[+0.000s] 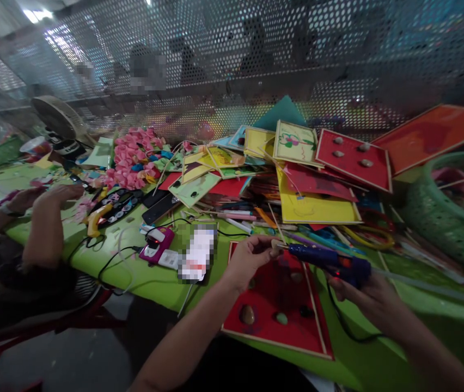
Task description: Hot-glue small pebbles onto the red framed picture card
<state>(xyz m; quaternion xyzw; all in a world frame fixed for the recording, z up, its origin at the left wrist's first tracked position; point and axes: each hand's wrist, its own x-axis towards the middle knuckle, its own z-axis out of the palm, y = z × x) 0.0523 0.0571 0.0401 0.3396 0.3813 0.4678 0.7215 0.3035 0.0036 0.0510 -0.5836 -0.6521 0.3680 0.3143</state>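
Observation:
My right hand (356, 288) grips a blue glue gun (334, 261), a long clear glue stick trailing from its back. The nozzle points left and meets a small pale stone (275, 245) that my left hand (252, 258) pinches between thumb and fingers. Beneath both hands lies a red card (264, 337) edged with thin wooden strips. On it sit several stones, among them a brown one (247, 314), a pale green one (281, 318) and a dark one (306, 311). Part of the card is hidden by my left hand.
Left of the card are a phone (198, 253) and a pink power strip (156, 247) with cables. Behind, framed cards (317, 201) pile up beside pink paper petals (136, 152). A green basket (452, 201) stands right. At left, another person's arms (46, 223) rest near a yellow glue gun (95, 220).

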